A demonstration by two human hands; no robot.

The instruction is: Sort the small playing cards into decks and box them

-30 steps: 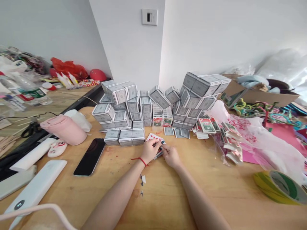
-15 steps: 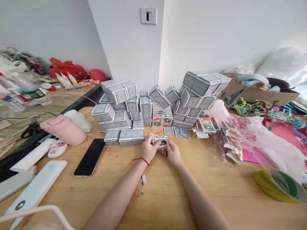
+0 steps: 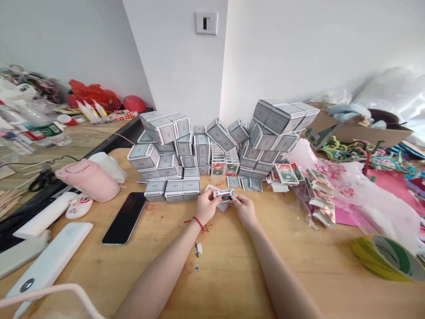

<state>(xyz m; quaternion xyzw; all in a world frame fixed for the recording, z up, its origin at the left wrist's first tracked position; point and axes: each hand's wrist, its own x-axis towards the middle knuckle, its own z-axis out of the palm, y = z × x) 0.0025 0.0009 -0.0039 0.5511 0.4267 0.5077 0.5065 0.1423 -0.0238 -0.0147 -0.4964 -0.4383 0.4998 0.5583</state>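
Note:
Close in front of the grey stacks, my left hand (image 3: 207, 207) and my right hand (image 3: 245, 209) pinch a playing-card box (image 3: 223, 193) from its two ends. Its pale, patterned edge faces me; the fingers cover much of it. A flat pale card (image 3: 222, 206) lies partly hidden beneath the hands. Grey-patterned card blocks (image 3: 182, 188) are piled up behind to the left, and more card blocks (image 3: 279, 117) rise to the right. Between them stand red-and-green card boxes (image 3: 218, 169). A few loose grey cards (image 3: 252, 184) lie in front of the right pile.
Left are a black phone (image 3: 124, 218), a white power bank (image 3: 55, 259) and a pink tumbler (image 3: 89, 179). Opened card boxes (image 3: 320, 190) and crumpled plastic (image 3: 375, 195) lie right, with a tape roll (image 3: 387, 257) nearer. Paper scraps (image 3: 198, 249) lie between my forearms.
My right hand has shifted slightly right, to the end of the box. The box now sits flatter, and more of the card underneath shows.

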